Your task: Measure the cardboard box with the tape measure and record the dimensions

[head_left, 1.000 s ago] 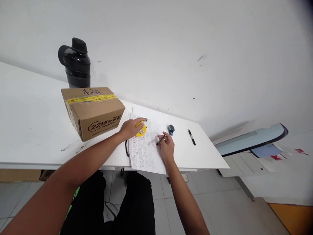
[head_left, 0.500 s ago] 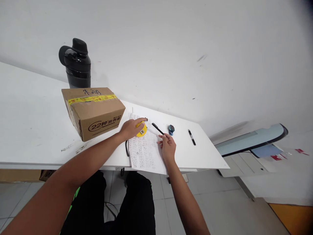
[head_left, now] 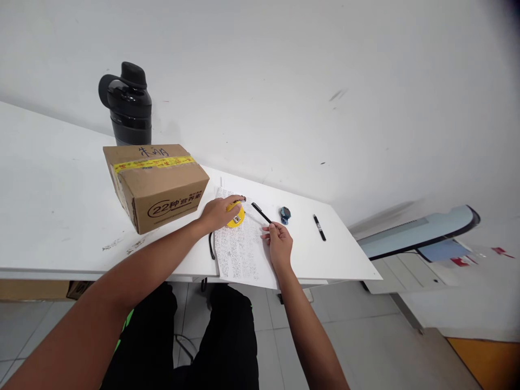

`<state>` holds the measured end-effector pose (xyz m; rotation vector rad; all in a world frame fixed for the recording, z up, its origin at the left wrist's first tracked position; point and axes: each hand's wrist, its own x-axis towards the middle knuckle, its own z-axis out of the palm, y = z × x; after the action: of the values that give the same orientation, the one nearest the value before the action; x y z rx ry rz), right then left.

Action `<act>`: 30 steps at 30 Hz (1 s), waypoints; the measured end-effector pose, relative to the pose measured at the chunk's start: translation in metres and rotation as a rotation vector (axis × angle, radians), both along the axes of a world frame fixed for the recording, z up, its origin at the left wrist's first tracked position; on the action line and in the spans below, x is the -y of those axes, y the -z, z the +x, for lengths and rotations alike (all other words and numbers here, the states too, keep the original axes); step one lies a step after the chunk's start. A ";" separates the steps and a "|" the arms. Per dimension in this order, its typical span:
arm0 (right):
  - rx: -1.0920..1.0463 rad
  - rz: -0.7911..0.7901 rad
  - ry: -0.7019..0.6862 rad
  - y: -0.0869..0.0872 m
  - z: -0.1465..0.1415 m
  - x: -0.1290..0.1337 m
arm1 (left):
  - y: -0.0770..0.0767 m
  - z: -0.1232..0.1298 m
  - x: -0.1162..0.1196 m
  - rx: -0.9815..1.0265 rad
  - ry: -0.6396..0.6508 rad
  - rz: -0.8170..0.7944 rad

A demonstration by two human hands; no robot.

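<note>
My left hand (head_left: 216, 214) is closed round a yellow tape measure (head_left: 236, 221), which rests on a sheet of paper (head_left: 239, 254) covered in small print. A thin dark strap (head_left: 212, 246) lies by the paper's left edge. In my right hand (head_left: 281, 242) a black pen (head_left: 261, 212) is pinched between thumb and fingers, held over the paper's right side with its clip end pointing up and left. Beyond that hand sit a blue wristwatch (head_left: 285, 214) and a second black pen (head_left: 319, 227) with a pale label, both untouched.
On the white table (head_left: 60, 206) a taped cardboard box (head_left: 162, 189) stands left of the paper. Behind the box is a large black bottle (head_left: 130, 105). A white wall (head_left: 284, 97) borders the far edge. My legs are under the front edge.
</note>
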<state>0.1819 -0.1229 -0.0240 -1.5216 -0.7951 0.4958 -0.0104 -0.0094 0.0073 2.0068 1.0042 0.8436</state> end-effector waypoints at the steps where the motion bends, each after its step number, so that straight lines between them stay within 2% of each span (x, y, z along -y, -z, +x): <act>1: -0.002 -0.003 -0.005 0.000 0.000 0.000 | 0.000 0.000 0.000 -0.006 -0.002 0.013; 13: 0.025 0.017 -0.066 0.007 0.000 -0.004 | 0.002 -0.005 0.002 -0.099 0.001 0.076; 21: 0.016 0.020 -0.129 0.004 -0.005 -0.006 | 0.000 -0.009 0.006 -0.074 0.027 0.116; 30: 0.211 -0.075 -0.135 0.006 0.002 -0.004 | -0.002 -0.009 0.008 -0.125 0.032 0.173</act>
<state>0.1834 -0.1185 -0.0303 -1.6145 -1.0583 0.4732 -0.0194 -0.0170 0.0091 2.2401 0.9943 0.8206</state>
